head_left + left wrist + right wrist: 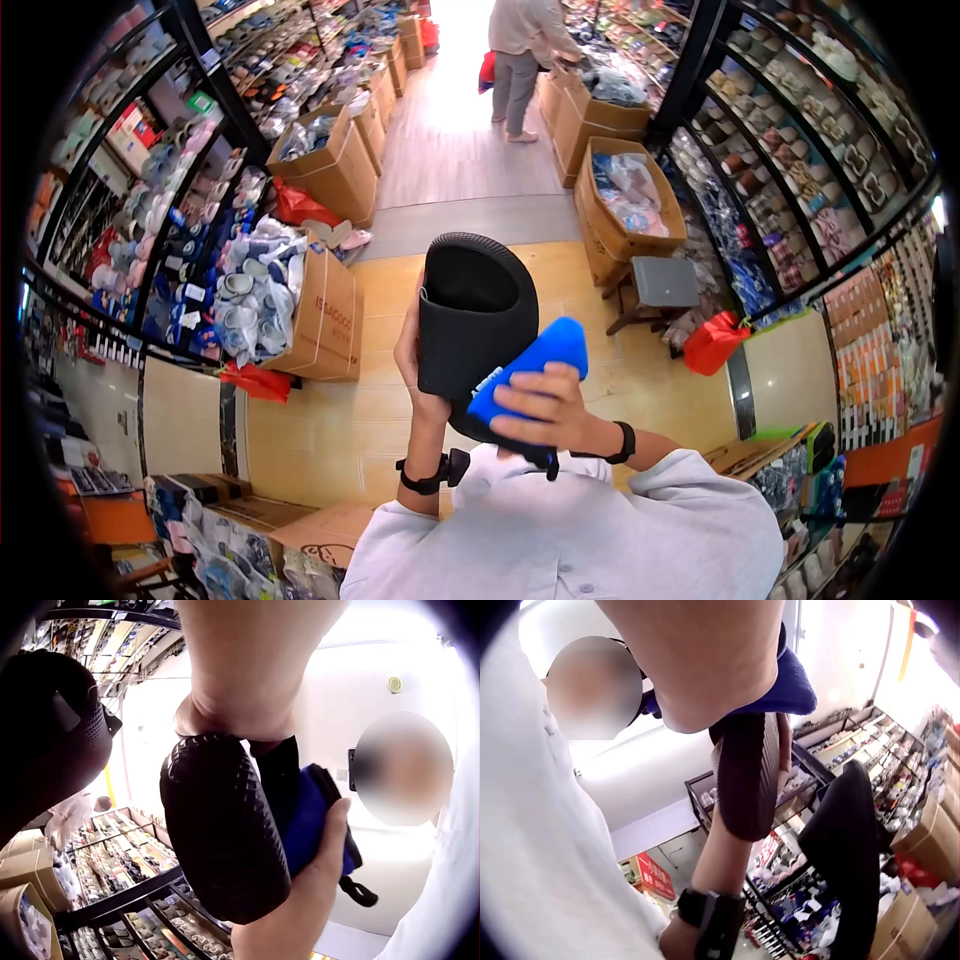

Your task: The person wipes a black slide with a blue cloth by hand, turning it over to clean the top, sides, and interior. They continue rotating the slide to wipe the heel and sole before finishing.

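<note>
In the head view my left hand (408,358) grips a black slide sandal (478,345) by its left side, with the open end of the wide strap facing away from me. Its ridged edge shows up close in the left wrist view. My right hand (545,408) holds a blue fabric pad (555,350) with white lettering, fingers spread across its top and the thumb visible from the left wrist view. The pad overlaps the slide's lower right side. Black edging and a small black loop (358,891) hang from it. My left palm is hidden.
Cardboard boxes of bagged shoes stand left (325,320) and right (600,240). A grey-topped stool (665,282) is at the right. Shoe racks (790,150) line both sides of the aisle. Another person (520,60) stands farther down it, beside a box.
</note>
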Motion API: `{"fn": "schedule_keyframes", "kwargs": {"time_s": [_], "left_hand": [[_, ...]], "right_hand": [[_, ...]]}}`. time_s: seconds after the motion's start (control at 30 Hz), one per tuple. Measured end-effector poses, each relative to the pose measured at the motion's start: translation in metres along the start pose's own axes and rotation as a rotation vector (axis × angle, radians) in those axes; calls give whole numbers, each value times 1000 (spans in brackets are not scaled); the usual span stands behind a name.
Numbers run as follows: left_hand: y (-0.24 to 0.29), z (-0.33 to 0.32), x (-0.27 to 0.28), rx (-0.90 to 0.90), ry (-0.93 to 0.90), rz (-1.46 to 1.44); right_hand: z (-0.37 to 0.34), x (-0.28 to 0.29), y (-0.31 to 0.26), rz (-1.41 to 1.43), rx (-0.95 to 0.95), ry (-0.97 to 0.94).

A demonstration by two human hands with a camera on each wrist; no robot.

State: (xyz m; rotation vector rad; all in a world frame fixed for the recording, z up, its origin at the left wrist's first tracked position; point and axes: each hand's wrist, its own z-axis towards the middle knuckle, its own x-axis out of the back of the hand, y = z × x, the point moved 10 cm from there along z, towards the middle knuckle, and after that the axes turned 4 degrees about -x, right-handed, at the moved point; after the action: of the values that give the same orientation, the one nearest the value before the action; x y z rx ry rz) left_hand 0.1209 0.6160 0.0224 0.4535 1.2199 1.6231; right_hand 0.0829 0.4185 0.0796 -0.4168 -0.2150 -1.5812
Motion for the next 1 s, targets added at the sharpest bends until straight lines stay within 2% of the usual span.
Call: {"fn": "schedule_keyframes", "kwargs": {"time_s": [0.1,0.17,0.2,0.27,0.3,0.33,0.43,0.5,0.53,0.6,0.63,0.67,0.73,0.8,0.87,0.9,0.93,1.0], "left_hand": [[-19,-8,43,21,123,-46],[-29,-29,75,-243,111,-64],[-25,-26,81,-238,131,-51],[0,-7,72,-236,42,72],[7,-8,78,-74,84,116],[8,-7,87,-75,99,126],[11,2,115,-61,187,66],[5,11,141,99,322,55],[-2,16,154,92,339,62],[-13,27,189,-36,442,-60],[-11,37,199,-64,388,120],[-13,42,209,-69,400,132],[15,71,202,-198,294,254],[23,90,226,-197,345,352],[18,106,232,-59,249,355],[19,112,238,-93,176,337],[19,116,249,-93,184,349],[20,127,265,-98,157,436]], "right_hand": [[15,-23,-11,60,101,-67],[31,-29,11,138,-10,-74],[38,-33,25,167,-107,-67],[48,-42,52,171,-287,-8],[48,-52,57,207,-307,35],[46,-62,58,225,-304,31],[37,-99,26,235,-76,-68],[35,-124,1,233,96,-65],[37,-136,-9,237,179,-65],[43,-161,-19,199,339,-99],[52,-173,-14,196,356,-139],[63,-183,-3,216,315,-124],[84,-205,28,216,242,-87],[108,-229,63,356,61,-127],[134,-255,95,396,-139,-124],[147,-268,107,396,-191,-89],[158,-282,119,395,-238,-54],[179,-305,125,400,-226,-43]]}}
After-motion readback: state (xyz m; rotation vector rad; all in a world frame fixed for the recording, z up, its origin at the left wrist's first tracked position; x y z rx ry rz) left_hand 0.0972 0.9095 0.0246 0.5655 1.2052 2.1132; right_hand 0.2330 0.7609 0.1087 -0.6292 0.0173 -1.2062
